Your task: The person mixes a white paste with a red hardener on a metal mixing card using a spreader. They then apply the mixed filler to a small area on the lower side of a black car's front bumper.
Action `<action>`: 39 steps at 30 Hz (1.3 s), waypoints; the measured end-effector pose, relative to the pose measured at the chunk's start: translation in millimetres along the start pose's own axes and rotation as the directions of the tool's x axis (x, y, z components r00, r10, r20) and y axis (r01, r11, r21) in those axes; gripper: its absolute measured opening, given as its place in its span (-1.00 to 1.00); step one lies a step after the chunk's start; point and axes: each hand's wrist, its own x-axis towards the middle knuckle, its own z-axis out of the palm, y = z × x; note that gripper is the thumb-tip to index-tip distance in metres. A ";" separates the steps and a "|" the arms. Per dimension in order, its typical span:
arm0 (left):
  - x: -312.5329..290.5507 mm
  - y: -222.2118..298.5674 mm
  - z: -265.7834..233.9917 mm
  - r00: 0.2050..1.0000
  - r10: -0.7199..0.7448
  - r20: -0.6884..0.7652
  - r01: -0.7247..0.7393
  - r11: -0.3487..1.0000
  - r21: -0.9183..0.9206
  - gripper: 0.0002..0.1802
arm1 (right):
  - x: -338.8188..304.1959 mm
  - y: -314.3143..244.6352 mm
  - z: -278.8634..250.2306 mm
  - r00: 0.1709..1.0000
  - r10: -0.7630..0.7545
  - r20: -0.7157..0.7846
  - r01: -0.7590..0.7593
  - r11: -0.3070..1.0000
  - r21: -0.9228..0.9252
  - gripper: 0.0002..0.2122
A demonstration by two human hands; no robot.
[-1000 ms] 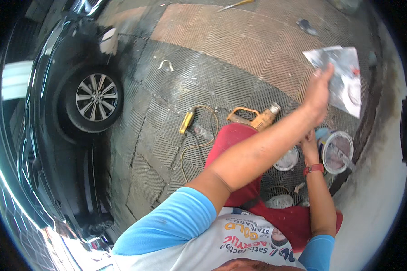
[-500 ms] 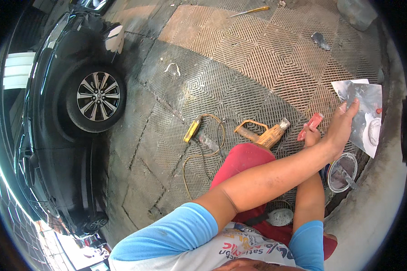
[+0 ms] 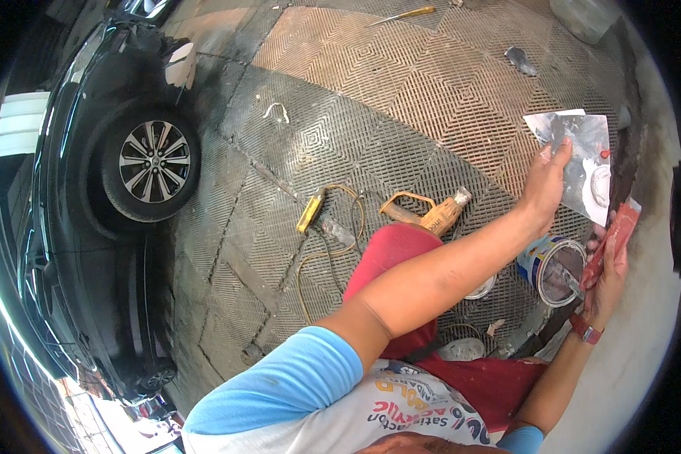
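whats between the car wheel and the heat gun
In the head view, a slim yellow object and a looped cord lie on the floor mats between the wheel and heat gun.

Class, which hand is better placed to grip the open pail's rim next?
Probably the right hand: it looks close beside the open pail, though gripping a red tube; the left hand is farther off, holding a flat sheet.

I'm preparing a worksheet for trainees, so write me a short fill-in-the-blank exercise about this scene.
1. The flat sheet is held in the person's ____ hand.
2. The right hand grips a tube coloured ____.
3. The parked car is painted ____.

Missing words: left; red; black.
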 end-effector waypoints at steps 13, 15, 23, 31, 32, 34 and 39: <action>-7.4 -22.1 4.9 0.980 -0.195 -0.047 0.200 0.923 0.328 -0.53 | -14.3 -16.3 -16.3 0.998 -0.025 -0.058 0.016 0.987 -0.157 -0.69; -14.0 -24.7 17.9 0.978 -0.200 -0.054 0.205 0.897 0.392 -0.51 | -14.5 -9.7 -30.9 0.999 -0.033 -0.023 0.029 0.989 -0.143 -0.71; -19.4 -37.1 20.7 0.975 -0.211 -0.062 0.211 0.814 0.541 -0.50 | -10.3 0.0 -45.4 0.993 -0.110 -0.049 0.097 0.970 -0.222 -0.68; -21.5 -40.1 22.7 0.964 -0.264 -0.018 0.217 0.752 0.623 -0.50 | -10.5 -7.1 -36.4 0.989 -0.126 -0.080 0.112 0.980 -0.164 -0.71; -22.1 -40.8 23.5 0.962 -0.271 -0.025 0.227 0.747 0.625 -0.50 | -9.8 -7.0 -37.0 0.989 -0.123 -0.085 0.108 0.980 -0.165 -0.72; -20.7 -41.7 19.8 0.962 -0.274 -0.010 0.221 0.753 0.620 -0.51 | -7.4 -3.3 -39.5 0.984 -0.164 -0.068 0.146 0.965 -0.218 -0.73; -18.6 -43.3 8.1 0.956 -0.291 0.041 0.200 0.745 0.636 -0.53 | -7.4 -2.4 -42.6 0.982 -0.184 -0.045 0.159 0.930 -0.330 -0.74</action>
